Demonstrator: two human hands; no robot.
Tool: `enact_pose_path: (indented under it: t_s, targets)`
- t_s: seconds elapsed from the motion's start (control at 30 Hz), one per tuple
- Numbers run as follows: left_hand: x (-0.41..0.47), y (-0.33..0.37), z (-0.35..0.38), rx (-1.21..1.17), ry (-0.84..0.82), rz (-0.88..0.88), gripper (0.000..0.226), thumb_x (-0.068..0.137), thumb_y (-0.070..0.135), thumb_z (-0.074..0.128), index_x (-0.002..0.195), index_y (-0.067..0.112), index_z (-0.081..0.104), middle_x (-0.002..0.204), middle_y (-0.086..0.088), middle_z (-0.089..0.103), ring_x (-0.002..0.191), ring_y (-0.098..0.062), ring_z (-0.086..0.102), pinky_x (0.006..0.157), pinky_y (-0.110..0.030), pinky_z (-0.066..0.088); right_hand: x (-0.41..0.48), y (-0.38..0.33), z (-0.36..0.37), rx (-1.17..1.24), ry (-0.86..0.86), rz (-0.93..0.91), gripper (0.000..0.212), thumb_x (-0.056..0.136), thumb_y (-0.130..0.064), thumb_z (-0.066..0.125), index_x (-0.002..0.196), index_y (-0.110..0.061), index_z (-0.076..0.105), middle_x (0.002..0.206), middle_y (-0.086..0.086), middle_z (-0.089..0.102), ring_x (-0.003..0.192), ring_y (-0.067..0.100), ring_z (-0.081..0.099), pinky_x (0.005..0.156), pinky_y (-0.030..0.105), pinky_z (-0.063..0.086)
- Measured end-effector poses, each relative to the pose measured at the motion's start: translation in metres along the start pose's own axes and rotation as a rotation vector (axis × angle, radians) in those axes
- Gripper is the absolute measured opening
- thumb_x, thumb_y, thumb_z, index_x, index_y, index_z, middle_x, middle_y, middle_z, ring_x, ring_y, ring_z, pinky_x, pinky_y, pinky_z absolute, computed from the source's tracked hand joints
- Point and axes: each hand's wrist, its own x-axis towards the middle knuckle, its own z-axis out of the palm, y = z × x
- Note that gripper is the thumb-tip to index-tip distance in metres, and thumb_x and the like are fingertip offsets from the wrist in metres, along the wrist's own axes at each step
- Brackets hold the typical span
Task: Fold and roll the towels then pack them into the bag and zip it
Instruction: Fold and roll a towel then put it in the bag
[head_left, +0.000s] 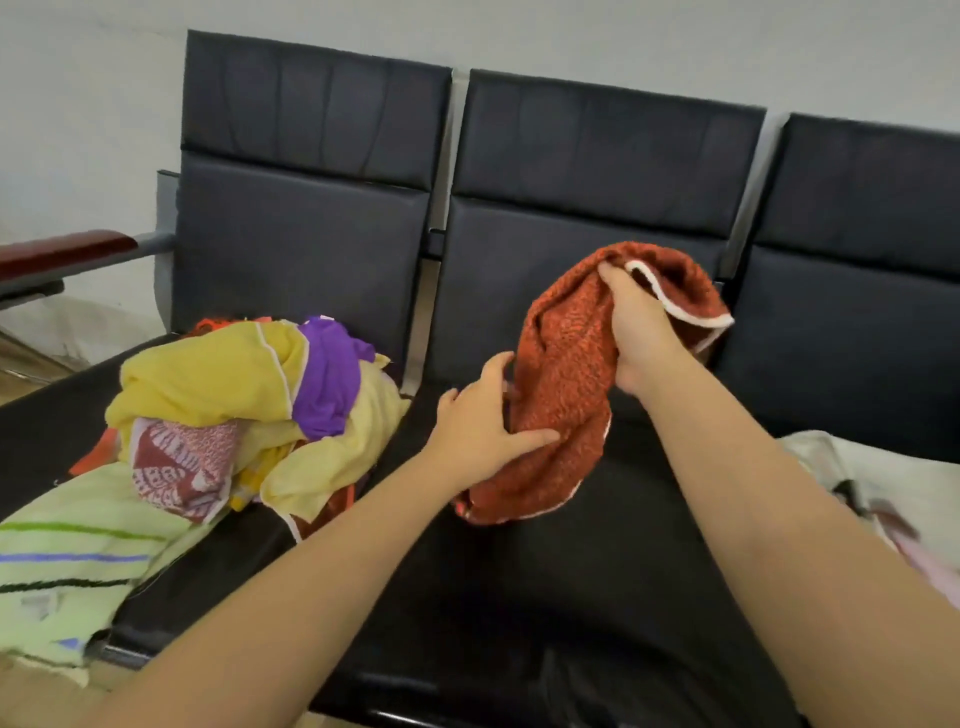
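- Towels first, closest one: a pale green striped towel (78, 561) hangs over the front edge of the bench seat (519, 597) at our lower left, with thin green, blue and black stripes across it.
- Both our bare forearms reach out over the black seat toward the middle chair.
- Our left hand (475, 431) grips the lower part of the rust-red towel (561, 364): thumb pressed flat across the front, fingers curled round its left edge.
- Our right hand (636, 332) is higher up, fist closed round the bunched top of that same towel.
- That towel is fuzzy orange-red terry with a narrow white trim. It's crumpled, not folded, and hangs between our hands above the middle seat. Its bottom end is down at the cushion, though we can't tell if it actually touches.
- Left of it, on the next seat, sits the unfolded heap: a yellow towel (208, 374) on top, a purple cloth (327, 379) tucked into it, and a red-and-white patterned cloth (176, 467) lower down.
- Over on the right seat there's a blurry white thing (883, 483); can't make out what it is.
- Behind everything are the dark padded seat backs (597, 156), a reddish armrest (62, 249) far left, and a pale wall (78, 104).
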Motion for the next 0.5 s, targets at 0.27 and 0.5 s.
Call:
enact_pose_path:
  t_s: [0.27, 0.5]
  targets:
    - [0.006, 0.047, 0.019, -1.291, -0.101, -0.441, 0.035, 0.103, 0.032, 0.033, 0.119, 0.013, 0.058, 0.112, -0.006, 0.068, 0.101, -0.019, 0.064, 0.087, -0.039, 0.051, -0.010, -0.022, -0.055, -0.415, -0.192, -0.127, 0.063, 0.091, -0.034, 0.057, 0.148, -0.028, 0.030, 0.120, -0.007, 0.053, 0.106, 0.019, 0.058, 0.088, 0.035, 0.044]
    - [-0.043, -0.012, 0.074, -0.227, -0.013, -0.829, 0.063, 0.079, 0.042, 0.066, 0.129, 0.010, 0.046, 0.128, -0.014, 0.048, 0.112, -0.032, 0.054, 0.097, -0.039, 0.045, -0.034, 0.102, -0.156, -1.445, -0.268, 0.094, 0.031, 0.093, -0.039, 0.054, 0.069, -0.021, 0.051, 0.075, 0.004, 0.057, 0.073, 0.027, 0.060, 0.061, 0.026, 0.040]
